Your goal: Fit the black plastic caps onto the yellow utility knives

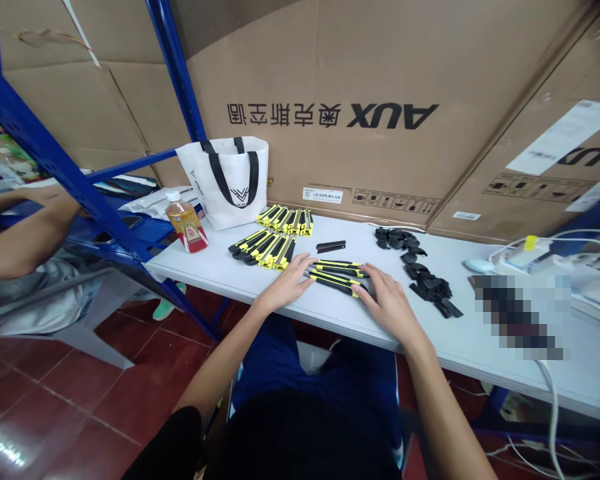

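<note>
Several yellow-and-black utility knives [337, 275] lie in a small bunch on the white tabletop [340, 320], and every place here is told from that bunch. The left hand [287, 283] rests flat at its left end, fingers [305, 262] loosely spread and touching the knife tips. The right hand [387, 300] covers its right end, fingers [367, 273] together and curled over the handles. Just behind the bunch lies a single black piece [331, 247]. Farther behind and to the left sit two fanned piles of finished knives [275, 237], then a bottle [186, 223] and a white tote bag [227, 180]. To the right lie scattered black plastic parts [423, 270]
</note>
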`<state>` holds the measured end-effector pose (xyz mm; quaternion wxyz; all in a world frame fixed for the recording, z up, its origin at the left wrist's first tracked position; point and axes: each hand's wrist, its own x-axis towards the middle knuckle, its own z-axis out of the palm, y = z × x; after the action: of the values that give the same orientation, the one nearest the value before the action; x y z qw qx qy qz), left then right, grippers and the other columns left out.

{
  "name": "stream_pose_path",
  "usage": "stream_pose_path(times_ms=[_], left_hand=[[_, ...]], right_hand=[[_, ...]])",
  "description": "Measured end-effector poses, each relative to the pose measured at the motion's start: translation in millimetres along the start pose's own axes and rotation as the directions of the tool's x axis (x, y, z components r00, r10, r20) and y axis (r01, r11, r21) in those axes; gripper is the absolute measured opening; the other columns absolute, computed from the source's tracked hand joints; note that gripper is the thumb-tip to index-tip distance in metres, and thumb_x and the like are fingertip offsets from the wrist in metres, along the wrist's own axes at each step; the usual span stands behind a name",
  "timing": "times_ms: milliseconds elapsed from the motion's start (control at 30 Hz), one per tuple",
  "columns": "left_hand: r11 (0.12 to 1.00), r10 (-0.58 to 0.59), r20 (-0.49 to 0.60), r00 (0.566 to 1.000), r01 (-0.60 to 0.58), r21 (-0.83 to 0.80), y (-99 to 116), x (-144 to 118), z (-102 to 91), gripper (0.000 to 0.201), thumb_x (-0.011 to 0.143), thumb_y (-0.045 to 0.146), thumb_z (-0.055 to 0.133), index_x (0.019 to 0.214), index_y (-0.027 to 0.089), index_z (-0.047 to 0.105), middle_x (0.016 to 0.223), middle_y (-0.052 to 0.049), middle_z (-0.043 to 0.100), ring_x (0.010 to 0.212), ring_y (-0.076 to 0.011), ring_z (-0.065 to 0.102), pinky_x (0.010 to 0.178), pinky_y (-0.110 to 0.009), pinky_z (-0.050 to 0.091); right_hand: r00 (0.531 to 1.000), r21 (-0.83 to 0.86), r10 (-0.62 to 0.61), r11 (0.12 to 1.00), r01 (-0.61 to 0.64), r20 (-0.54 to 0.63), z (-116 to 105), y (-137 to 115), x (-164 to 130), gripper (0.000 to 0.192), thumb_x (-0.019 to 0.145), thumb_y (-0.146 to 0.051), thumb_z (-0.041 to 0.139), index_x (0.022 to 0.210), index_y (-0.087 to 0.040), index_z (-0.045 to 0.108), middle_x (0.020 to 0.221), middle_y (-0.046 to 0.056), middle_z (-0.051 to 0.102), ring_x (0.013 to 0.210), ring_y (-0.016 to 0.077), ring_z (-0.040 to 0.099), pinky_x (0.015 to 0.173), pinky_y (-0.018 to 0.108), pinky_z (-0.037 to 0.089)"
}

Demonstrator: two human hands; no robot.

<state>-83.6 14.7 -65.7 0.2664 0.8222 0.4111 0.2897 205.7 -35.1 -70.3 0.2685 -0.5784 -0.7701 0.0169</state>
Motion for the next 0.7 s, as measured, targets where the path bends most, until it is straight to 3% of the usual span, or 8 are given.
stream_pose_path(times_ms=[167,433,700], left_hand=[[0.995,-0.003,-0.077,0.997,0.010,0.096,-0.1,1.9,10.6,0.053,0.107,0.031,0.054,0.157,0.020,0.045,0.166,-0.015,0.046,0.158,-0.0264,0.041,0.135,-0.045,0.031],[0.981,0.087,-0.082,0.993,-0.071,0.182,0.0,1.1,15.2,0.043,0.110,0.032,0.048,0.151,0.021,0.051,0.154,-0.013,0.058,0.148,-0.0259,0.052,0.130,-0.045,0.039],[0.948,0.090,-0.051,0.995,-0.069,0.311,-2.7,2.6,18.4,0.046,0.111,0.032,0.043,0.152,0.013,0.049,0.159,-0.019,0.052,0.153,-0.0295,0.046,0.132,-0.048,0.035]], right_hand=[[0.998,-0.006,-0.023,1.000,0.024,0.057,-2.1,-1.3,-2.4,0.072,0.103,-0.066,0.053,0.162,-0.028,0.041,0.168,0.016,0.049,0.150,0.0368,0.052,0.119,0.058,0.044],[0.998,-0.015,-0.029,0.999,0.030,0.061,-2.2,-2.0,0.4,0.058,0.109,-0.058,0.044,0.156,-0.026,0.049,0.164,0.014,0.054,0.147,0.0354,0.055,0.117,0.058,0.046],[1.000,0.021,0.011,1.000,-0.011,0.011,-0.8,-1.0,-0.4,0.058,0.110,-0.057,0.040,0.158,-0.025,0.047,0.158,0.015,0.060,0.142,0.0350,0.059,0.117,0.057,0.046]])
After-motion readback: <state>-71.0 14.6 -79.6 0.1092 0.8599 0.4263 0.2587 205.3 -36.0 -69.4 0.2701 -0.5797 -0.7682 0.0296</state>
